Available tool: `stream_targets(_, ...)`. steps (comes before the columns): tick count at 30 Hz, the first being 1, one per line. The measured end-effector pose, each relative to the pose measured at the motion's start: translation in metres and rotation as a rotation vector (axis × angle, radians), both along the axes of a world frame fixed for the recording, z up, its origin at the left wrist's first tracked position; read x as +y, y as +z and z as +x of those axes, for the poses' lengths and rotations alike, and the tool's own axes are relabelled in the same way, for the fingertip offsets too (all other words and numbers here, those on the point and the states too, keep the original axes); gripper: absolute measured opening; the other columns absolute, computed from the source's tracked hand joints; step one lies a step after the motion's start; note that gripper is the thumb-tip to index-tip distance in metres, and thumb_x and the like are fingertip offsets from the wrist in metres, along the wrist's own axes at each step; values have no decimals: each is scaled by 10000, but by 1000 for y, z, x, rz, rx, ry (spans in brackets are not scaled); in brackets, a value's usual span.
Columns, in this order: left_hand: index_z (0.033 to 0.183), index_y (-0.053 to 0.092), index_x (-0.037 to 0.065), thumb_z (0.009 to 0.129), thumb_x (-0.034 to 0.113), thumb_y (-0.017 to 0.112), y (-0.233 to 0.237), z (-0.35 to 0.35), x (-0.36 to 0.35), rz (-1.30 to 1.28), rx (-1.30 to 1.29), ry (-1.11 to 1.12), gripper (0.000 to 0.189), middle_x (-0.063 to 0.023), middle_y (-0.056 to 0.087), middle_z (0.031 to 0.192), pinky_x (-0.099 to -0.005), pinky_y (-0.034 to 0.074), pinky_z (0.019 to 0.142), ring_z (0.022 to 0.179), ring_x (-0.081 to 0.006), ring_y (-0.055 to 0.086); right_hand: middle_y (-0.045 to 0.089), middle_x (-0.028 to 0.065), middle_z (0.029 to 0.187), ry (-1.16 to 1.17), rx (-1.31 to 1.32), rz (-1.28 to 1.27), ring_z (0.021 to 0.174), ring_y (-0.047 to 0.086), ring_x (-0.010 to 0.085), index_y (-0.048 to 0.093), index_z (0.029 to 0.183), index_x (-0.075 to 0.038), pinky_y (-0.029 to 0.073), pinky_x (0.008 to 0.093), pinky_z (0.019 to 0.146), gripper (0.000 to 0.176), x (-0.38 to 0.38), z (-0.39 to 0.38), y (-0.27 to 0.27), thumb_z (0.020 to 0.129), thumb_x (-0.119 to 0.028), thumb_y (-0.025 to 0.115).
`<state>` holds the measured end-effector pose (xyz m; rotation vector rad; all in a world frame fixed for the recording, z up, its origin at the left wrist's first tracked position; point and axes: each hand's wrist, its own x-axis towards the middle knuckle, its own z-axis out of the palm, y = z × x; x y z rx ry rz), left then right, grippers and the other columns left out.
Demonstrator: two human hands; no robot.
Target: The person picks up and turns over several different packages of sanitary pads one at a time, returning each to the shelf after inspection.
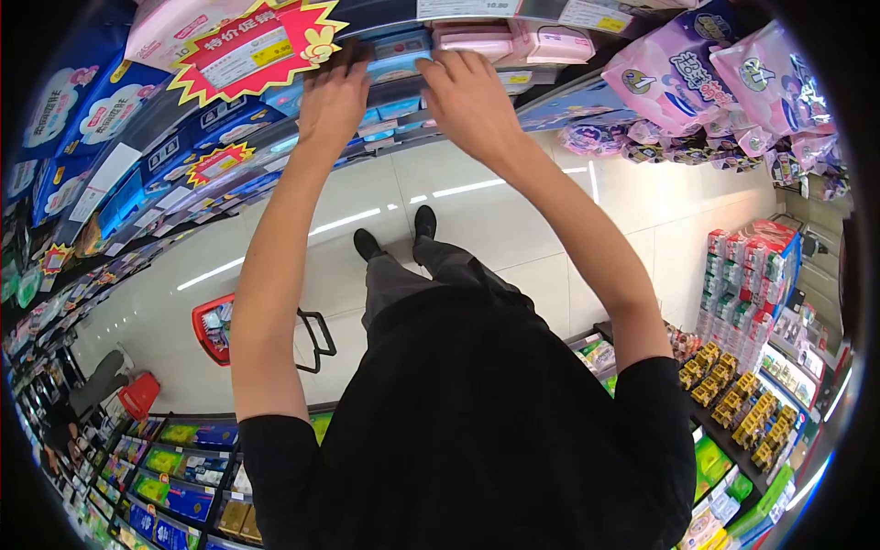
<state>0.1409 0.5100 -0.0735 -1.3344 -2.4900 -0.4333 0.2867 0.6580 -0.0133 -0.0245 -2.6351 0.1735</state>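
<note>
Both of my hands reach into the shelf at the top of the head view, one on each side of a light-blue pack [398, 64]. My left hand [335, 103] is at its left side, with the fingers partly in shadow and bent in against it. My right hand [467, 96] has its fingertips curled at the pack's right side, and its thumb is hidden. Right beside those fingers lie pink packs [475, 41]. A red and yellow starburst price sign [257, 50] hangs just left of my left hand.
Dark blue packs [60, 105] fill the shelves at left; pink-purple bags [674, 78] hang at right. A red shopping basket [213, 330] with a black handle stands on the floor by my legs. Stacked cans [742, 280] and another shelf rise behind me. Another person [96, 380] is at far left.
</note>
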Motion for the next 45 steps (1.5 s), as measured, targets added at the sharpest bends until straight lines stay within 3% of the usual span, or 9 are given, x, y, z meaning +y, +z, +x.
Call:
stream_targets(8, 1308, 469, 70, 784, 203, 725, 31, 48, 42, 234, -100, -220, 598, -173, 434, 1367, -449, 400, 972, 1138, -348, 490, 644, 118, 1058, -464, 82, -1567, 941, 641, 204, 504, 1216, 52, 500, 320, 807, 506, 58, 78, -19, 860, -262, 677)
stream_targets(15, 1298, 497, 76, 814, 223, 696, 52, 66, 95, 153, -120, -244, 544, -135, 445, 1355, -478, 382, 996, 1172, -343, 479, 540, 209, 1161, -522, 414, -1882, 1086, 564, 279, 510, 1177, 74, 483, 424, 872, 723, 91, 56, 11, 782, -497, 712)
stream_targets(23, 1382, 400, 120, 851, 146, 627, 36, 59, 108, 3, 26, -93, 578, -127, 393, 1394, -601, 280, 1064, 1313, -331, 364, 582, 102, 991, -846, 506, -1957, 875, 554, 237, 561, 1118, 8, 448, 498, 858, 515, 102, 12, 14, 773, -337, 727)
stream_targets(31, 1409, 377, 100, 793, -6, 546, 29, 59, 108, -31, -3, -82, 647, -155, 384, 1419, -598, 247, 1089, 1324, -332, 366, 590, 105, 1119, -574, 602, -2202, 1013, 592, 232, 511, 1210, -16, 482, 398, 897, 458, 101, 18, 13, 846, -233, 683)
stream_targets(34, 1372, 410, 89, 844, 95, 615, 34, 64, 106, 0, 25, -68, 566, -146, 396, 1390, -574, 283, 1077, 1319, -333, 361, 576, 107, 1166, -356, 656, -2195, 1063, 578, 236, 482, 1248, -3, 477, 396, 927, 491, 90, 47, 3, 860, -229, 679)
stream_targets(37, 1398, 381, 66, 861, 102, 614, 49, 83, 82, 10, -126, -53, 587, -179, 377, 1408, -525, 325, 1063, 1308, -349, 376, 574, 85, 1193, -259, 601, -2225, 1087, 571, 217, 475, 1275, -14, 486, 382, 911, 499, 73, 91, -18, 861, -206, 677)
stream_targets(40, 1422, 352, 49, 904, 136, 596, 43, 111, 47, 371, -540, -73, 579, -188, 411, 1398, -445, 380, 1031, 1274, -324, 436, 598, 88, 1139, -486, 455, -2159, 1045, 593, 192, 484, 1266, -14, 491, 362, 887, 475, 28, 139, -18, 859, -173, 669)
stream_targets(43, 1422, 367, 48, 934, 178, 583, 58, 128, 16, 480, -1597, 1, 550, -150, 494, 1340, -357, 412, 998, 1215, -248, 500, 601, 114, 1130, -555, 311, -2086, 1032, 601, 195, 470, 1266, 23, 493, 357, 880, 505, -17, 162, -6, 839, -137, 688)
stream_targets(45, 1393, 415, 44, 916, 185, 622, 81, 141, -3, 519, -1684, 10, 538, -123, 564, 1227, -321, 432, 948, 1106, -189, 545, 598, 141, 1134, -454, 230, -2013, 1023, 600, 190, 436, 1295, 53, 499, 335, 859, 560, -41, 168, 10, 827, -103, 700)
